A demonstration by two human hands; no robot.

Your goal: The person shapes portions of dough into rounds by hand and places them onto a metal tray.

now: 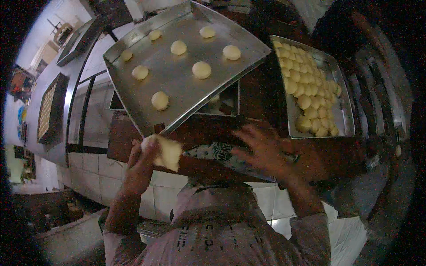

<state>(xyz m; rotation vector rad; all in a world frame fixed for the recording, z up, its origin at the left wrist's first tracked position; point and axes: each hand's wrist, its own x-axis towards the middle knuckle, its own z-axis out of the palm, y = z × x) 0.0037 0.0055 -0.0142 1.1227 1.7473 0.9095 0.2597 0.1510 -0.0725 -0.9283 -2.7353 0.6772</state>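
While eight dough balls (201, 70) are resting spaced on the eleven-o'clock metal tray (177, 88) and dozens are crowding the two-o'clock pan (344, 117), apparently half-done work, the left hand (144, 155) is clutching pale cloth-like material (170, 154), the right hand (262, 148) holding seemingly empty fingers splayed.

One head-worn fisheye looks down — close above both hands (265, 153).

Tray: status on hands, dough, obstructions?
Left hand grips pale cloth at tray's near corner; right hand open, blurred. Eight dough balls spaced on tray. Bag by right hand, maybe in its way.
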